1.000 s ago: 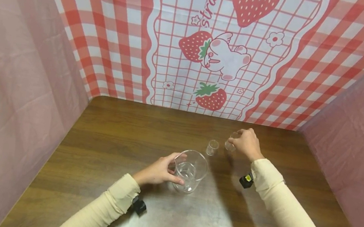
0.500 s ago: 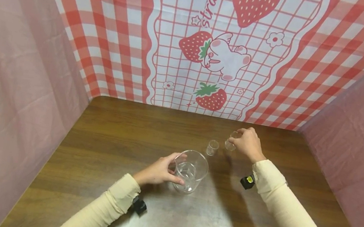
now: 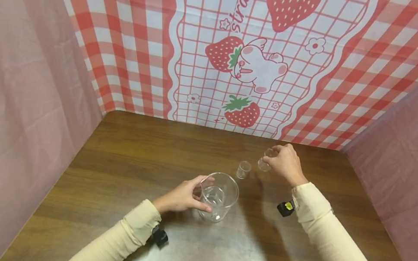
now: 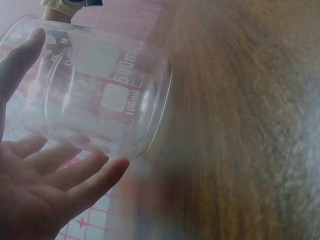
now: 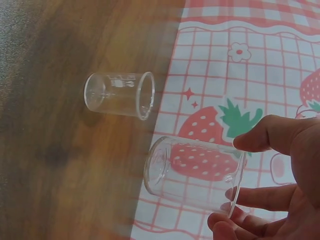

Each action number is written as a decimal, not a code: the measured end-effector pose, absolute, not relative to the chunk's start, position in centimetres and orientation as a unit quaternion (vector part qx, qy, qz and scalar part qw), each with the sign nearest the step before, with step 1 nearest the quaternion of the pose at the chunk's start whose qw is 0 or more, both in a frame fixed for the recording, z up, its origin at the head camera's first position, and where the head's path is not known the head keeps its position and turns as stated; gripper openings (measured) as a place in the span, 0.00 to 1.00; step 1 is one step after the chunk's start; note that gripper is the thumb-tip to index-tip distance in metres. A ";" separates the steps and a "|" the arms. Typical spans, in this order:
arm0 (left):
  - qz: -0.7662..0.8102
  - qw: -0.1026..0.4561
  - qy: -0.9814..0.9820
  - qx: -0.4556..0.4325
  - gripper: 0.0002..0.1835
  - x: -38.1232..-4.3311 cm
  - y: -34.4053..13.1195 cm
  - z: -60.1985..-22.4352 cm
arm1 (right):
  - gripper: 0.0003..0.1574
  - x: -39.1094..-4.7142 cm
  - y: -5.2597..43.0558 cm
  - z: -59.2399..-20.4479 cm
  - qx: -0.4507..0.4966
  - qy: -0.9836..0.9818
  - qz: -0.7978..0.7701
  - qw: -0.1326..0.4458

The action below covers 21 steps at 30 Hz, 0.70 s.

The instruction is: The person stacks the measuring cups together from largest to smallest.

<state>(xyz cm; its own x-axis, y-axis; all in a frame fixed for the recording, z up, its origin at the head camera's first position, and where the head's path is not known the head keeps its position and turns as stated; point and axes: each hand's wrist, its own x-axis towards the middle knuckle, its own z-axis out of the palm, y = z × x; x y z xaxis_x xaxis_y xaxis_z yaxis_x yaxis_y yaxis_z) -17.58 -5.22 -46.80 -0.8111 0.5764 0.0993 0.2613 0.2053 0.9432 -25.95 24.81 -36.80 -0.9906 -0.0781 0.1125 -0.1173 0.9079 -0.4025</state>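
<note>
The left grip [image 3: 183,195] is, in the head view, holding a large beaker [image 3: 228,198] round its side, thumb and fingers set wide across the smooth, clear cylinder. A medium beaker [image 3: 214,197] is standing inside it. The right grip [image 3: 285,164] is pinching a small beaker [image 3: 263,165] near its top, just above the brown, wood-grained bench [image 3: 131,156]. A second small beaker [image 3: 243,170] is standing upright on the bench between the hands. Behind, a red-and-white checked cloth [image 3: 140,52] with printed strawberries is hanging, and creased pink curtains [image 3: 18,59] are flanking it.

In the left wrist view, the thumb is resting on the large beaker's wall, with the fingers lying along the opposite side; white print is showing on the glass.

In the right wrist view, the thumb and fingertips are gripping the small beaker narrowly at its rim, and its thin transparent wall is letting a strawberry show through. The second small beaker is showing a rounded lip.
</note>
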 end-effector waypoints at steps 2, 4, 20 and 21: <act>0.567 0.139 0.764 0.275 0.43 -17.6 -5.2 -46.8 | 0.31 -25.9 24.8 -36.6 0.055 -0.975 0.208 0.053; 0.567 0.138 0.764 0.275 0.43 -17.6 -5.2 -46.8 | 0.30 -25.9 24.7 -36.4 0.059 -0.974 0.209 0.060; 0.569 0.136 0.763 0.274 0.44 -17.6 -5.2 -47.0 | 0.31 -23.9 23.0 -34.5 0.100 -0.971 0.203 0.081; 0.570 0.136 0.763 0.273 0.44 -17.6 -5.2 -47.0 | 0.31 -23.8 22.9 -34.4 0.103 -0.970 0.203 0.085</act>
